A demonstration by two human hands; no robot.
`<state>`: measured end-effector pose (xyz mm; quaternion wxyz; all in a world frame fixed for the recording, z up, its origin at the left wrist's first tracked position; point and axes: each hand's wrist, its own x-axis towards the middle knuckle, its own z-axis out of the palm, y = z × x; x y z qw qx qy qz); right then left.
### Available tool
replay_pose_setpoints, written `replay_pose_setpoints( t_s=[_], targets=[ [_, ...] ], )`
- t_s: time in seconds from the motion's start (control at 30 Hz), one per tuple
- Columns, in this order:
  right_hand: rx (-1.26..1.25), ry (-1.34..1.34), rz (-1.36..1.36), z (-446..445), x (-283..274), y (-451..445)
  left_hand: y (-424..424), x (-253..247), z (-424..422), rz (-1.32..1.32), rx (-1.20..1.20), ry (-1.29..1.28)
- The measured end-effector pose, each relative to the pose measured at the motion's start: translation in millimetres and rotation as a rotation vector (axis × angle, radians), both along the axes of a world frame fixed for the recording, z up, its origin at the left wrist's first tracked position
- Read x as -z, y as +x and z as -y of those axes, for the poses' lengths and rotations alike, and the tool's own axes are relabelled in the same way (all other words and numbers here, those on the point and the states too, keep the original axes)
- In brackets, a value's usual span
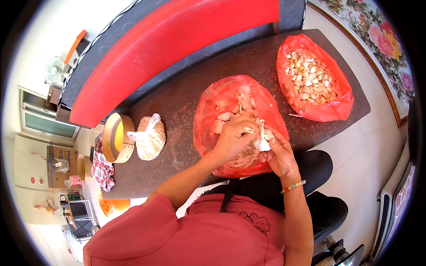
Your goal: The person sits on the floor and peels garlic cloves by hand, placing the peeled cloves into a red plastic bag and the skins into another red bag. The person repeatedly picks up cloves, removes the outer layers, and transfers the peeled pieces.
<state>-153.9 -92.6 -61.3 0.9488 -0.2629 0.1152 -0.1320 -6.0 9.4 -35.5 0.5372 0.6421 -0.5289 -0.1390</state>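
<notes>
My right hand [282, 156], with a beaded bracelet at the wrist, holds a white garlic bulb [263, 143] by its side, its short dry stalk pointing up. My left hand [234, 135] is beside the bulb, its fingertips closed on a small pale piece of garlic, skin or stem; which one cannot be told. Both hands are over an open red plastic bag [207, 109] that contains garlic bulbs [244, 99] and loose dry skins [244, 159]. Farther right, a second red plastic bag [336, 113] is filled with separated garlic cloves [309, 78].
On the dark speckled table [179, 139] stand a tied clear bag of small tan grains or beans [152, 139] and a round wooden sieve [128, 153], near a checked cloth [103, 169]. A red padded backrest [166, 43] runs along the far side. An orange tub [114, 204] is below the table's left end.
</notes>
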Motion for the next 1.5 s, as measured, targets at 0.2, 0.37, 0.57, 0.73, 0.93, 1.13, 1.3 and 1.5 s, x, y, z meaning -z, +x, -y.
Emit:
replay_pose_setpoints(
  t_s=[0.2, 0.37, 0.57, 0.73, 0.93, 1.13, 1.3, 1.5],
  targets=[
    [0.109, 0.009, 0.079, -1.4, 2.9, -0.3, 15.4, 1.0, -18.2, 0.27, -0.094, 0.286],
    [0.118, -0.06, 0.054, -0.5, 12.1, -1.2, 12.7, -8.9, -25.4, 0.344, -0.189, 0.468],
    [0.091, -0.103, -0.046, 2.3, 14.3, 0.4, 8.0, -19.1, -11.7, -0.09, 0.119, 0.254],
    [0.079, -0.183, -0.097, -1.7, 14.0, -1.9, 3.3, -20.1, -1.8, -0.069, 0.215, 0.325],
    [0.137, -0.234, -0.13, -2.0, 13.4, -1.6, 1.8, -12.4, -3.4, -0.265, 0.2, 0.305],
    [0.123, -0.383, -0.143, 6.8, -5.3, 11.9, 2.6, -10.9, -5.3, -0.714, 0.036, 0.154],
    [0.011, -0.37, -0.068, 22.0, -14.5, 22.5, 6.1, -15.0, 0.3, -0.831, -0.121, 0.207],
    [0.059, -0.17, -0.038, 13.1, 9.9, 18.7, 10.2, 4.0, -8.9, -0.361, -0.166, 0.29]
  ],
)
